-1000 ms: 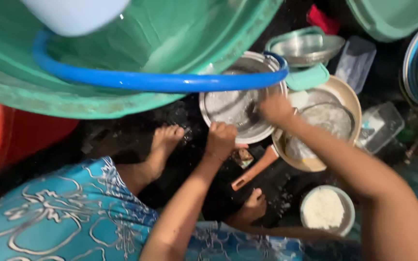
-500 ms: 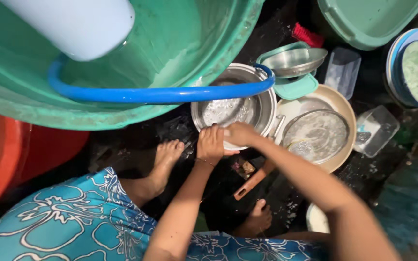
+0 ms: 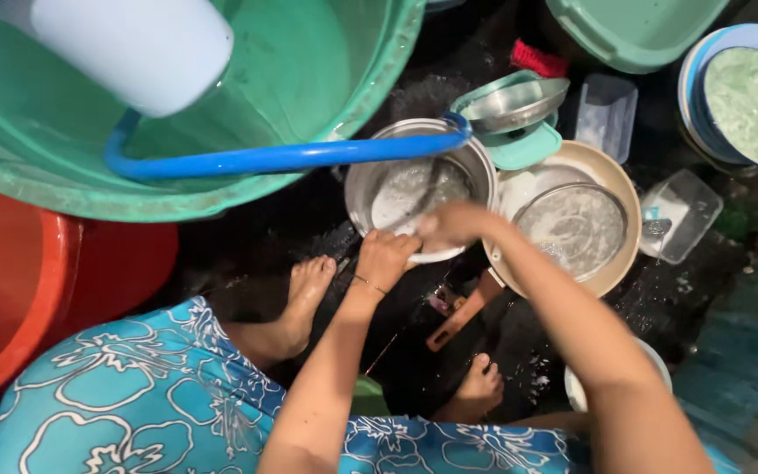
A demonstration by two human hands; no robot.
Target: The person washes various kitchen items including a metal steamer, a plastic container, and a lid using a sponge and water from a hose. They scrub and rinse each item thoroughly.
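Head view looks down as my left hand grips the near rim of the soapy steel bowl while my right hand presses closed inside it, left of the tan pan.

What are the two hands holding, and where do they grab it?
The left hand grips the near rim of the round soapy metal pan. The right hand rests on that same rim; whether it holds a scrubber cannot be told.
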